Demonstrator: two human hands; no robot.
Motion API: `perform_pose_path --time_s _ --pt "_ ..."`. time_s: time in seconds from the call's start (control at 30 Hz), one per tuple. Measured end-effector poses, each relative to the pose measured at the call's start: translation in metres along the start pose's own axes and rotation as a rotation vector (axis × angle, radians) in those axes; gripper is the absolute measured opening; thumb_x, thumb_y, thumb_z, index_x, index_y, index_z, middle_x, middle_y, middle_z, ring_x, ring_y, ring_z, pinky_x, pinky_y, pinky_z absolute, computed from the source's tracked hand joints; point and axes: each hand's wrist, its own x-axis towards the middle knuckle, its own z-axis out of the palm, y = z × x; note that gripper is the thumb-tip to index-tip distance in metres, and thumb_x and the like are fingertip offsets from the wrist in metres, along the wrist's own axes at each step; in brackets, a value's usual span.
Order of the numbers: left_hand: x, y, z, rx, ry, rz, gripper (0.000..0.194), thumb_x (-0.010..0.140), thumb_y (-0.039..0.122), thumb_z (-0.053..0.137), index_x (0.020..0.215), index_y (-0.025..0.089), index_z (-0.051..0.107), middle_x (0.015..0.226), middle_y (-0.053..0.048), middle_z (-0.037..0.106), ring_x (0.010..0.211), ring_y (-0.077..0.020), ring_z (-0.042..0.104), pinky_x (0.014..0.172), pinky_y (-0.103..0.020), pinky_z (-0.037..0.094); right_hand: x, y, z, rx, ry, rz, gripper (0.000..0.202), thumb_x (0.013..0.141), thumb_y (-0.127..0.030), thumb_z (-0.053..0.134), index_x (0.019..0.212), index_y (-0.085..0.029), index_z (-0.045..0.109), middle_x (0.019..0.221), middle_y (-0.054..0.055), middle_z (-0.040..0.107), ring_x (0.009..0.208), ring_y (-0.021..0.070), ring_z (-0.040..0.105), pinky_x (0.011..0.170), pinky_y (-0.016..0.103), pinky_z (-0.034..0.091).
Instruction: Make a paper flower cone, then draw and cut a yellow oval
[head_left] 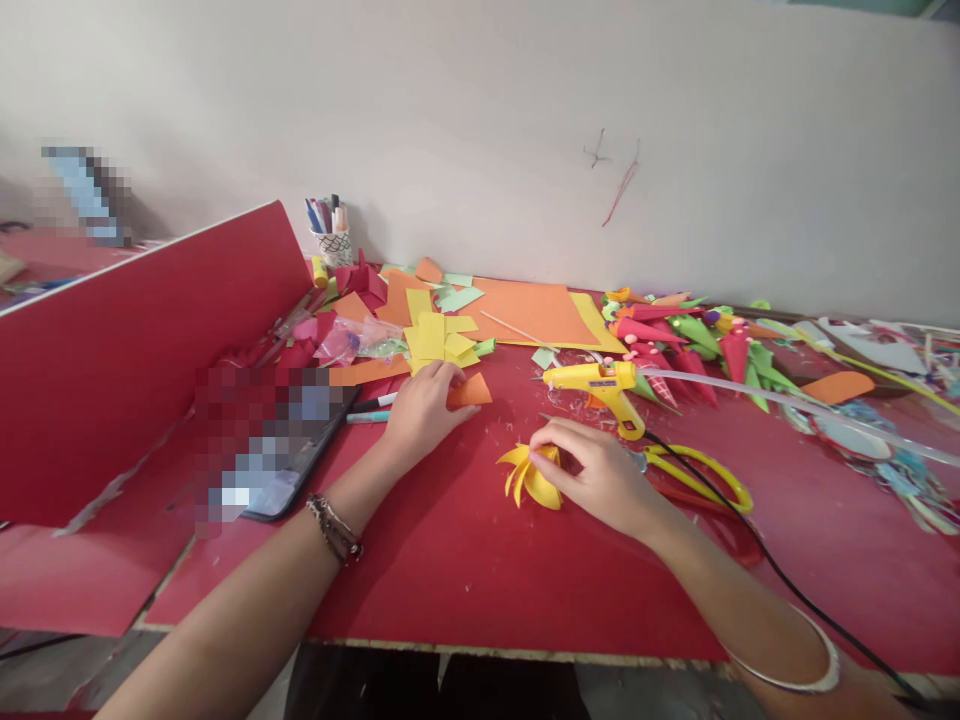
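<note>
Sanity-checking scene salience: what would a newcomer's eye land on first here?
Probably the yellow glue gun lying on the red tabletop, just beyond the right hand, with its black cord trailing off to the right. Next, the curled yellow paper piece at that hand's fingertips, its strips fanned out. Behind them, the pile of red and green paper cones stands out near the pale wall.

Shows plain red across the table [450, 590] and standing board [150, 350], pale grey on the wall [480, 130]; carries bright yellow on the curled paper [536, 490], glue gun [600, 379] and one scissor handle [742, 494], orange on the small paper piece [474, 390] and large sheet [525, 310]; has black crisscross lines on the white cup [334, 250]
</note>
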Motion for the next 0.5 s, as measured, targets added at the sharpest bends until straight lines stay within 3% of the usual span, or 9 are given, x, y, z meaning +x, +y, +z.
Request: perform_pose_path --time_s 0.23,0.4,0.5 --pt "-0.0008 -0.0004 -0.0003 0.012 -0.003 -0.003 0.024 0.07 0.033 0.062 0.085 0.02 0.048 0.09 -0.003 0.058 0.083 -0.0207 0.055 0.068 -0.03 0.041 0.0003 -0.0051 -0.0041 -0.091 -0.095 -0.015 0.023 0.085 -0.034 0.044 0.103 -0.024 0.054 0.099 0.005 0.056 0.076 0.0144 0.058 0.065 0.026 0.046" --pt "-0.0011 -0.0009 0.0001 0.023 0.0 0.001 0.025 0.07 0.034 0.061 0.085 0.02 0.048 0.09 -0.003 0.058 0.082 -0.0202 0.055 0.066 -0.029 0.041 0.0002 -0.0081 -0.006 -0.129 -0.241 -0.023 0.043 0.076 -0.044 0.054 0.115 -0.029 0.049 0.11 0.005 0.05 0.088 0.0187 0.057 0.074 0.032 0.047" --pt "-0.0013 -0.0009 -0.0001 0.03 0.001 0.002 0.024 0.071 0.035 0.061 0.085 0.02 0.048 0.089 -0.003 0.058 0.08 -0.0198 0.055 0.063 -0.028 0.041 0.0 -0.0081 -0.0065 -0.129 -0.242 -0.022 0.052 0.071 -0.047 0.058 0.118 -0.028 0.046 0.113 0.005 0.049 0.093 0.0203 0.056 0.078 0.033 0.047"
